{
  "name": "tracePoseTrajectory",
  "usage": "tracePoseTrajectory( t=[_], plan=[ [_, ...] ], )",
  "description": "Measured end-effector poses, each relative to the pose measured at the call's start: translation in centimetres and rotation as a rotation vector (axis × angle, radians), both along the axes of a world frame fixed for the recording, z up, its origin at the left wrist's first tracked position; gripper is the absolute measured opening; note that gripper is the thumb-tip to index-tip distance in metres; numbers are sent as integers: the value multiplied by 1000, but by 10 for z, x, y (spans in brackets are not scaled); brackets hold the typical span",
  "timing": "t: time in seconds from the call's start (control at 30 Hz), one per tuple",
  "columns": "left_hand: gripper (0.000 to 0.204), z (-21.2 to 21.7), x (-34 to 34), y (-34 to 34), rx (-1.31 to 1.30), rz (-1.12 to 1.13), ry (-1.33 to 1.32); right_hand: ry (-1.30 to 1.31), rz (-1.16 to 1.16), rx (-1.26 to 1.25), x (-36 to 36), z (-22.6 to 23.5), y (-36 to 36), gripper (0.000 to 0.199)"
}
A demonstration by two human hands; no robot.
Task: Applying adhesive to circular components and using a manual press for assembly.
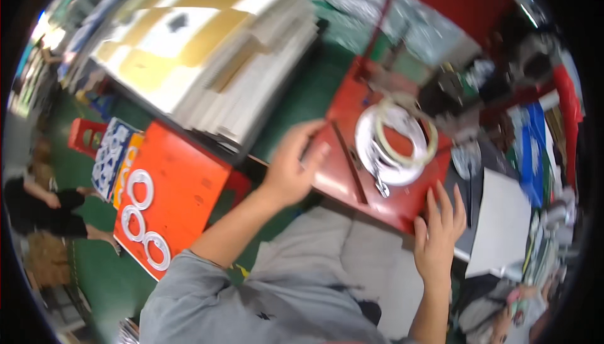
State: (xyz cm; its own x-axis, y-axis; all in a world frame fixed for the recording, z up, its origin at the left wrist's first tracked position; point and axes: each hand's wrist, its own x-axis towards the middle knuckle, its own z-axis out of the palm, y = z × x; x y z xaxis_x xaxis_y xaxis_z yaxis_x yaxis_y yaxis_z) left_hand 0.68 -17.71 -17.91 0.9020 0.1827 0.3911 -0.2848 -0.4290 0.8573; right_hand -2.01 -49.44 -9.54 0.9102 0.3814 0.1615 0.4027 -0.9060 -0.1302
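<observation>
A red work table [327, 177] stands in front of me. On its right half lies a white ring [365, 136], with a cream-coloured ring like a tape roll [433, 136] partly over it. A small shiny metal piece [382, 188] rests at the white ring's near edge; its kind is too blurred to tell. Left of the rings, a thin dark strip [350, 161] runs across the tabletop. My left hand [296, 164] is at the table's left edge, thumb and fingers apart, holding nothing. By the near right edge is my right hand [440, 224], empty with its fingers spread.
A tall stack of white sheets with yellow patches [207, 61] fills the far left. Below it, an orange board [182, 180] carries several white rings. A blue crate [532, 155] and a light grey panel [500, 224] stand at the right. People are at the far left and lower right.
</observation>
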Motion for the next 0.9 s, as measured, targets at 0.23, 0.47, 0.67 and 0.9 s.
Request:
tracePoseTrajectory(
  t=[0.23, 0.47, 0.67, 0.9],
  plan=[
    [39, 0, 7, -5, -66, -30, 37, 42, 1, -51, 0, -3, -4, 72],
    [40, 9, -1, 1, -78, -58, 77, 16, 45, 145, 9, 4, -21, 50],
    [29, 59, 2, -11, 128, -78, -123, -167, 111, 400, 30, 15, -2, 29],
    [18, 86, 23, -47, 430, -256, -332, -192, 244, 430, 64, 8, 30, 30]
  ],
)
